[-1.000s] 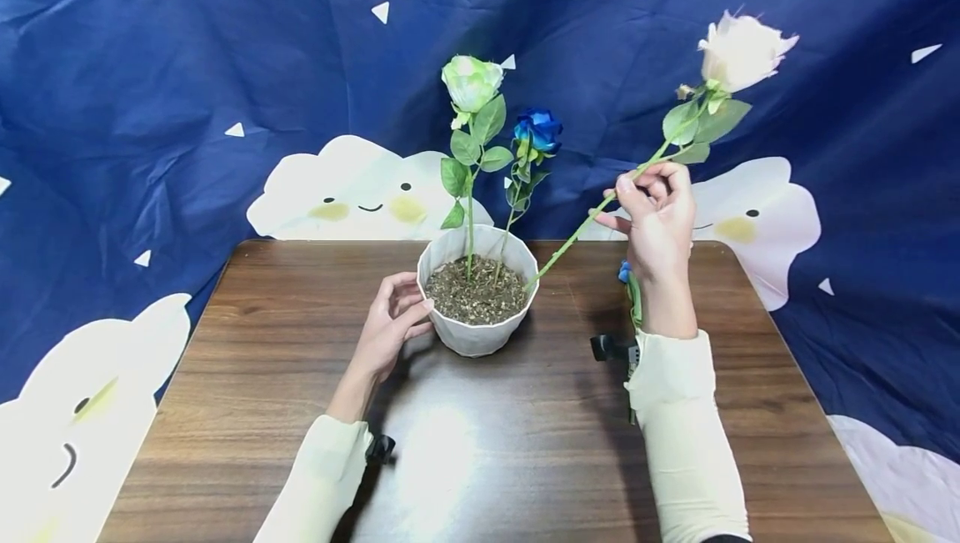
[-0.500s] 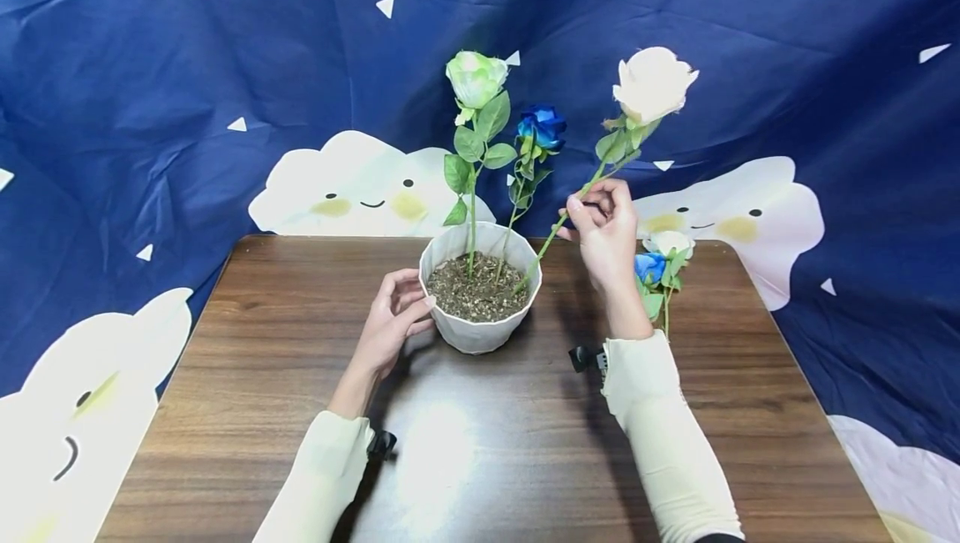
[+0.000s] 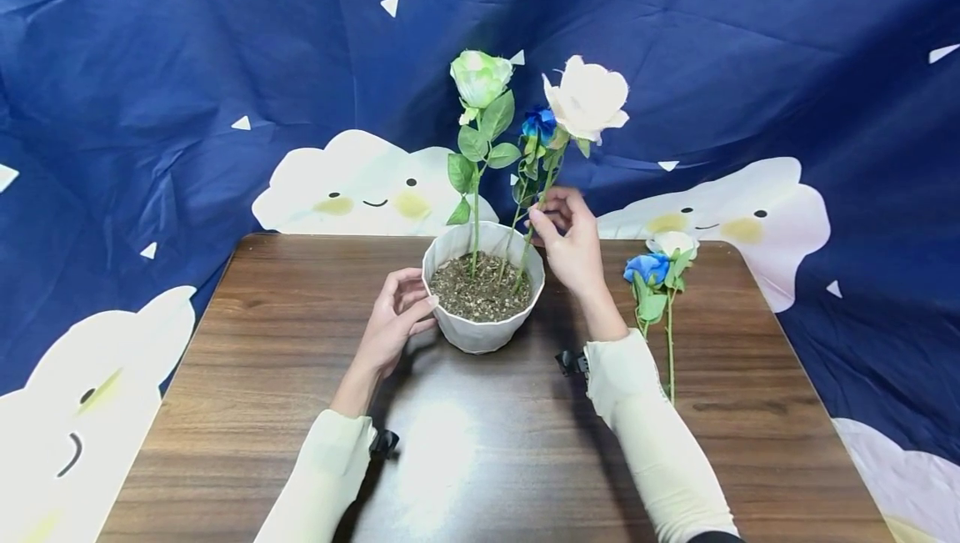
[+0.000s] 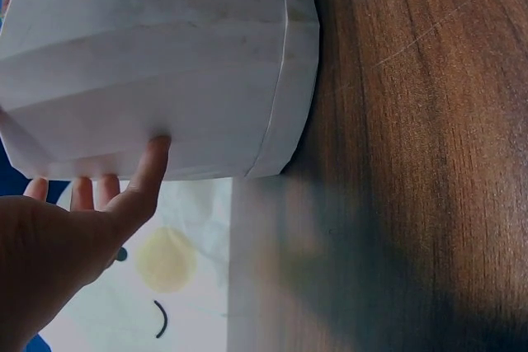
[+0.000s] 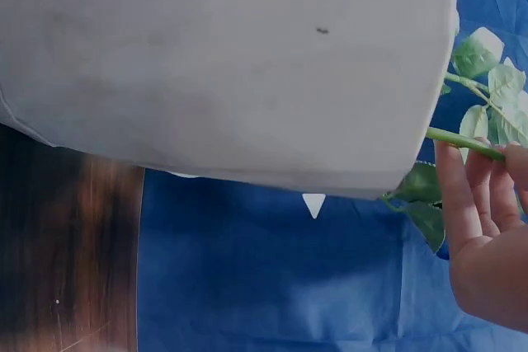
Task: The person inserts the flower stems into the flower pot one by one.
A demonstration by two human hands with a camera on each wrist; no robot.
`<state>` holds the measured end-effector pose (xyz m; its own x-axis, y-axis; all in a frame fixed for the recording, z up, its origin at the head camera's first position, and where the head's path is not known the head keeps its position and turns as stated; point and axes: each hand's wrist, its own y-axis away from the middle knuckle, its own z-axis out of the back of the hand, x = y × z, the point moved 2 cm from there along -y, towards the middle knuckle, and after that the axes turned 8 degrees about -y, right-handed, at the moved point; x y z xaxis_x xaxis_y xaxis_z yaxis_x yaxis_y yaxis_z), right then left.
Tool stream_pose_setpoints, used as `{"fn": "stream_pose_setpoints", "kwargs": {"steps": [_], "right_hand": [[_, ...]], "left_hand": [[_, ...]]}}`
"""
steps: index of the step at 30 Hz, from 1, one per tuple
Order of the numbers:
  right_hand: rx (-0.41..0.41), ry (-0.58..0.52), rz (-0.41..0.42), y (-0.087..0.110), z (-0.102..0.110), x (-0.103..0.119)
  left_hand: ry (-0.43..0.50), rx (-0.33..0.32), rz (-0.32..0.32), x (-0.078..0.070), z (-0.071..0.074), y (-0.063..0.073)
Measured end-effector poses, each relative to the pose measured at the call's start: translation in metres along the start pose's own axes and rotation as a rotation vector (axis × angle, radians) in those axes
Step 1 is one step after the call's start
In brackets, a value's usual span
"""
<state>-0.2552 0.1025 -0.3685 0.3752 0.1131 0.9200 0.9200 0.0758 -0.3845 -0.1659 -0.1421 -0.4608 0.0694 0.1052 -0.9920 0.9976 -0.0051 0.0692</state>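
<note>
In the head view, a white rose is pinched by its stem between the thumb and fingers of the right hand, and the stem's lower end is set at the soil in the right part of the white pot. The step in hand appears to be the planting of this rose; a green-tinged rose and a blue rose already stand in the soil, the latter partly covered by the white bloom. For the next move, a steady push along the stem seems to be called for before the grip is loosened. Room for moving is offered on the table in front of the pot, while its far edge runs close behind. On the right, space is narrowed by a loose blue flower and a loose white flower lying beside the right sleeve

In the left wrist view, the pot's side is held by the left hand, with the thumb pressed to the wall

In the right wrist view, the stem is seen gripped just beyond the rim; how deep it is seated cannot be told, as the soil is hidden by the pot
</note>
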Motion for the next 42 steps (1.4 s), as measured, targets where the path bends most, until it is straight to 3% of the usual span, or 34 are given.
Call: {"fn": "stream_pose_setpoints", "kwargs": {"steps": [8, 22, 42], "right_hand": [[0.046, 0.023, 0.004, -0.001, -0.008, -0.005], [0.132, 0.041, -0.069, 0.000, -0.014, -0.013], [0.164, 0.106, 0.014, 0.002, -0.018, -0.026]], "left_hand": [[0.002, -0.001, 0.005, 0.001, 0.001, 0.000], [0.007, -0.002, 0.007, 0.000, -0.001, 0.001], [0.007, -0.001, 0.002, -0.002, -0.001, 0.001]]}}
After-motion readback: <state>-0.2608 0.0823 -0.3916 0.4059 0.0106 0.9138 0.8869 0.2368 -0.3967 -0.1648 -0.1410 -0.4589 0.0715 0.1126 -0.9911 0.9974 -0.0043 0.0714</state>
